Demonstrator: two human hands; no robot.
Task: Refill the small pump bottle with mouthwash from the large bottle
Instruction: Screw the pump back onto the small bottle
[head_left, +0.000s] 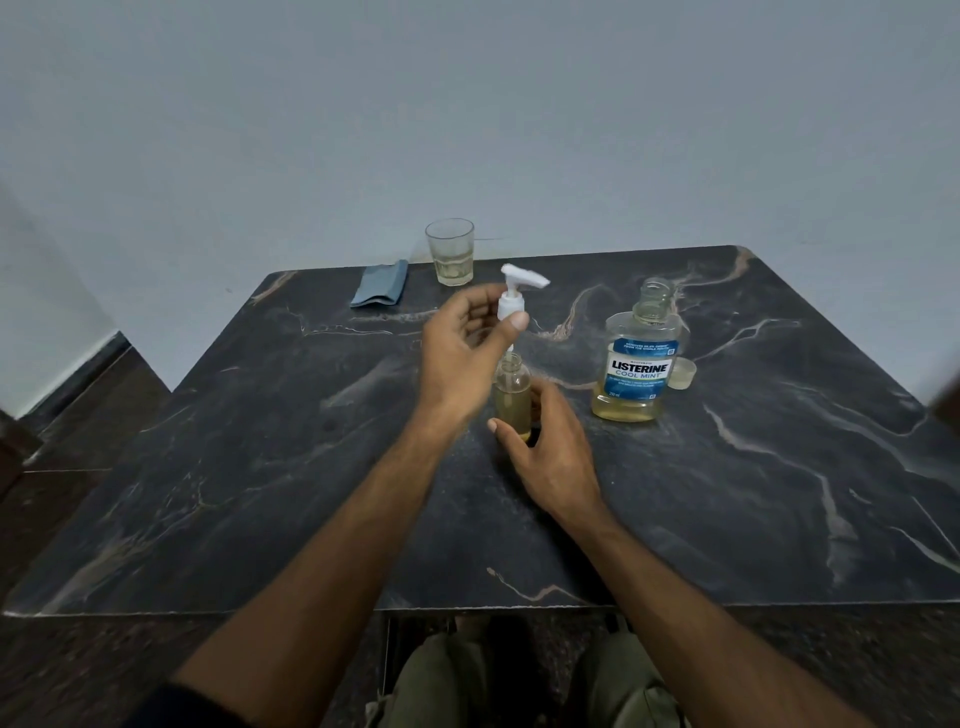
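Note:
The small clear pump bottle (512, 391) stands upright mid-table, holding yellowish liquid, its neck open. My right hand (545, 447) wraps around its lower part. My left hand (462, 353) holds the white pump head (514, 293) by its collar just above the bottle's neck, with the dip tube pointing down toward the opening. The large Listerine bottle (636, 358) stands uncapped to the right, with a low level of pale yellow mouthwash at its bottom. Its clear cap (683, 374) lies just behind its right side.
A glass tumbler (450, 252) with a little pale liquid stands at the dark marble table's (260, 467) far edge. A folded blue-grey cloth (380, 284) lies left of the glass. A grey wall rises behind. My knees show below the near edge.

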